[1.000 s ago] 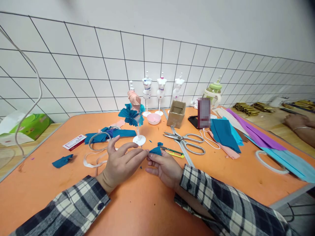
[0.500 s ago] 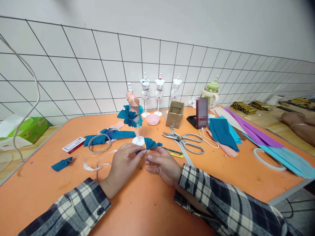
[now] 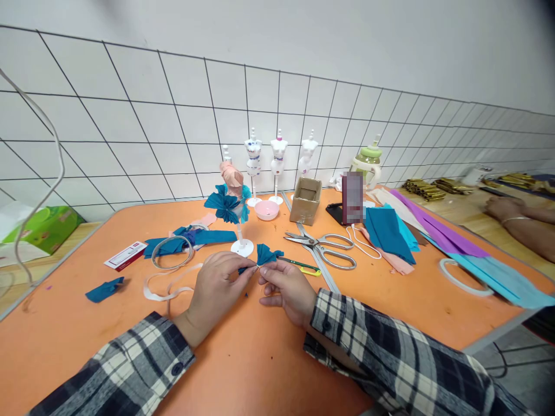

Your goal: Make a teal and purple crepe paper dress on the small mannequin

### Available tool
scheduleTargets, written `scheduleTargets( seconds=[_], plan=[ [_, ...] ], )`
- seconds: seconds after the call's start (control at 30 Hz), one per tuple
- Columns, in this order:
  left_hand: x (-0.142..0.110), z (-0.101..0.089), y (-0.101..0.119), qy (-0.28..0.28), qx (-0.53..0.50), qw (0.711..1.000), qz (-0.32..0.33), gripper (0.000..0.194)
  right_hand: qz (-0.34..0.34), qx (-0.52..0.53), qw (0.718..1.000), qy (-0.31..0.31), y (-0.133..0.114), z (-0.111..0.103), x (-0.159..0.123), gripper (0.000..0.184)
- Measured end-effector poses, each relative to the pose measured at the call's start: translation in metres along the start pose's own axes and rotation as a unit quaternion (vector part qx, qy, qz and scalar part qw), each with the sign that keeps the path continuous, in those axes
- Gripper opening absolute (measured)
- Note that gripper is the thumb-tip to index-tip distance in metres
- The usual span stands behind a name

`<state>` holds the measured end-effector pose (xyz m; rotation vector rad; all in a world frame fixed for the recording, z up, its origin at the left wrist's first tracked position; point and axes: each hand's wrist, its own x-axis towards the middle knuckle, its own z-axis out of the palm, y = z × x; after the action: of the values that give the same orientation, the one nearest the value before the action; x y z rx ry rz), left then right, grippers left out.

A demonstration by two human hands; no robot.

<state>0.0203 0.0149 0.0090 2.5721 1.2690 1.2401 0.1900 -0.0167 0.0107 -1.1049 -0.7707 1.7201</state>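
A gathered piece of teal crepe paper [image 3: 266, 255] fans out between my fingertips above the orange table. My left hand [image 3: 219, 292] pinches its left side with thumb and forefinger. From the right, my right hand [image 3: 288, 289] closes thumb and forefinger at the gathered point, where a small pale strip shows; the lower fingers are curled loosely. Just behind stands a small mannequin [image 3: 233, 179] on a white stand, wrapped in peach paper on top with teal ruffles below. A yellow-green cutter [image 3: 310, 270] lies beyond my right hand.
Large scissors [image 3: 325, 247] rest on a metal ruler. Behind them are a cardboard box [image 3: 306, 202], a pink bowl [image 3: 267, 211] and white mannequins [image 3: 278, 153]. Tape rolls and ribbon lie left; coloured paper sheets [image 3: 437, 222] lie right. Another person's hand [image 3: 503, 207] rests at far right.
The fan of teal paper has turned slightly and stands more upright. My right fingertips have closed in at its gathered point. The whole view has shifted a little.
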Motion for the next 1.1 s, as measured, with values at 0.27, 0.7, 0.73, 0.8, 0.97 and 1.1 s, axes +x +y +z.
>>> scheduleTargets(
  seconds=[0.27,0.7,0.73,0.8,0.97,1.1],
  plan=[
    [0.003,0.005,0.003,-0.058,-0.23,0.948,-0.213,0.014,-0.017,0.02,1.0,-0.006,0.001,0.001,0.003,0.038],
    [0.0,0.017,0.012,-0.104,-0.614,0.684,-0.379,0.022,-0.04,0.024,0.999,-0.01,0.003,0.0,0.005,0.045],
    [0.0,0.016,0.012,-0.106,-0.623,0.672,-0.386,0.021,-0.048,0.011,0.999,-0.007,0.003,0.0,0.006,0.044],
    [0.001,0.015,0.012,-0.112,-0.633,0.657,-0.393,0.02,-0.069,-0.024,0.997,-0.001,0.004,-0.001,0.008,0.041],
    [0.001,0.013,0.012,-0.098,-0.622,0.662,-0.406,0.022,-0.119,-0.099,0.988,0.007,0.002,-0.006,0.013,0.037],
    [-0.001,0.013,0.012,-0.099,-0.605,0.688,-0.389,0.022,-0.122,-0.127,0.984,-0.011,0.001,-0.01,0.015,0.037]
  ],
)
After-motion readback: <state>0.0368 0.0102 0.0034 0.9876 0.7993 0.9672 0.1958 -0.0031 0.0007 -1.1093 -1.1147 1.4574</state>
